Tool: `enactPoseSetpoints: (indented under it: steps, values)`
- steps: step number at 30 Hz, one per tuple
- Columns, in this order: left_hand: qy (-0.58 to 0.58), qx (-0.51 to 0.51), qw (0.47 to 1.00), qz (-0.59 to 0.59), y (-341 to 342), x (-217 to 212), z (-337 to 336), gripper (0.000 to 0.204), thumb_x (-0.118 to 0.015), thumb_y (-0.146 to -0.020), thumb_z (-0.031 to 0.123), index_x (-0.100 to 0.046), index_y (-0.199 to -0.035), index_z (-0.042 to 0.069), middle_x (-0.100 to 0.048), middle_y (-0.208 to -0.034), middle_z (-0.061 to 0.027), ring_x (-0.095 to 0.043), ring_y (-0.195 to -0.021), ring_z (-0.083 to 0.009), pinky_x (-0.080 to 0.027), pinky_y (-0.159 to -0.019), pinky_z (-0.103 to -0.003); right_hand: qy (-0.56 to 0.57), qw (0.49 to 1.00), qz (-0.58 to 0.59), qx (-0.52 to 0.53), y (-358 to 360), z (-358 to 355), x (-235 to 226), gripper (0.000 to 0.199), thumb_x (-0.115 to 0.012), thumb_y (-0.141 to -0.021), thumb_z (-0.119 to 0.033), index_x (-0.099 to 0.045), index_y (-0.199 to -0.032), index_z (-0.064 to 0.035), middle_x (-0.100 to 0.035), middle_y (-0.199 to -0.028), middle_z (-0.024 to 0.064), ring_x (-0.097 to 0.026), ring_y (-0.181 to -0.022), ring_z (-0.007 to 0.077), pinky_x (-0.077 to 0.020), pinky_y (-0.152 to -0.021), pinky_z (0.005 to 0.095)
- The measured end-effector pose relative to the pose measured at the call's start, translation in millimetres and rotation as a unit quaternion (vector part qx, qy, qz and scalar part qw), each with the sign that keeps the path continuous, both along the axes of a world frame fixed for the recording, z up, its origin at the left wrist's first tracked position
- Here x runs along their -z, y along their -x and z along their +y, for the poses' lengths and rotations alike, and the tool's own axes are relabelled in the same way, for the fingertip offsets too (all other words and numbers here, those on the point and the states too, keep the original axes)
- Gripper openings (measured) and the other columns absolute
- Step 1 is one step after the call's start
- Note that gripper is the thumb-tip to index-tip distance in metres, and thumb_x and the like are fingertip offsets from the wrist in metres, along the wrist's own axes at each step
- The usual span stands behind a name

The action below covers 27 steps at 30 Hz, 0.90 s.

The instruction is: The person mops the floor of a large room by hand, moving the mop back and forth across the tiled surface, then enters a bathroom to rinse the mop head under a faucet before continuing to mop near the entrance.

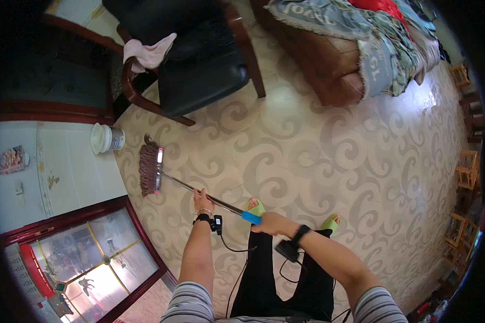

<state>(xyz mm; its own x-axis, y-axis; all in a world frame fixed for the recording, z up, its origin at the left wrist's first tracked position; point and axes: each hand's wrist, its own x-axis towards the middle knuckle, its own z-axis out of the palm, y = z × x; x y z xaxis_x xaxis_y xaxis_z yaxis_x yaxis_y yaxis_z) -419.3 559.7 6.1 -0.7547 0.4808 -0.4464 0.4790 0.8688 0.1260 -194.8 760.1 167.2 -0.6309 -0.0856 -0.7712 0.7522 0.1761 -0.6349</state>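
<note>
Person stands w/ both feet in green slippers [256,206] at lower centre of frame, working a long mop w/ thin metal shaft, blue end grip and brownish-maroon string head on a pink clamp [150,171]. Mop head lies flat on the cream tiled floor w/ grey swirl pattern [318,156], centre-left, just below a white lidded plastic bucket [106,138] and near the curved wooden leg of a black-cushioned armchair [199,64] in the upper left. Left hand [202,202] is wrapped around the shaft about mid-length, fingers closed on it; right hand [269,222] is closed round the blue grip at the near end, lower centre. Both wrists carry black bands w/ small devices and trailing cables. A pink cloth [148,54] hangs over the chair arm, top left; a brown sofa covered w/ a patterned throw [361,48] fills the top right; small wooden stools [466,172] line the right edge. As for progress: judging by position, the head works the strip along the left wall by the bucket; floor looks evenly glossy, w/ glare at upper right, so can't tell which parts are already wet-mopped. Likely the broad open area centre-right and around the sofa is left to cover, but that's a guess from mop placement only.
</note>
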Motion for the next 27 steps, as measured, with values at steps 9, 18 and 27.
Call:
enactPoseSetpoints:
  steps: [9,18,27]
  values:
    - [0.001,0.343,0.93,-0.131,-341.8,0.4,154.7,0.049,-0.069,-0.063,0.032,-0.055,-0.108,0.019,-0.044,-0.119,-0.0151,-0.036,-0.116,-0.0326,-0.012,-0.099,-0.058,-0.078,0.981,-0.12,0.134,-442.7,115.2,-97.3,0.043,-0.067,-0.068,-0.039,-0.059,-0.086,-0.0014,-0.059,-0.079,0.0199,-0.057,-0.078,0.0334,-0.0433,-0.066,0.0392]
    - [-0.073,0.555,0.748,-0.356,-726.7,-97.2,236.6,0.016,-0.063,-0.064,0.023,-0.064,-0.071,0.008,-0.061,-0.072,-0.0113,-0.058,-0.074,-0.0289,-0.043,-0.071,-0.038,-0.177,0.874,-0.415,0.179,-791.4,37.2,-269.3,0.04,-0.07,-0.064,-0.029,-0.057,-0.086,0.0016,-0.058,-0.069,0.0194,-0.058,-0.067,0.0331,-0.0436,-0.059,0.0391]
    - [0.073,0.687,0.6,-0.403,-726.1,-115.0,292.4,0.019,-0.059,-0.069,0.023,-0.066,-0.078,0.008,-0.063,-0.084,-0.0119,-0.06,-0.084,-0.0262,-0.048,-0.07,-0.036,-0.177,0.847,-0.447,0.225,-738.9,54.2,-301.3,0.035,-0.066,-0.069,-0.029,-0.062,-0.085,0.0012,-0.061,-0.072,0.0214,-0.059,-0.072,0.0367,-0.0446,-0.062,0.0403]
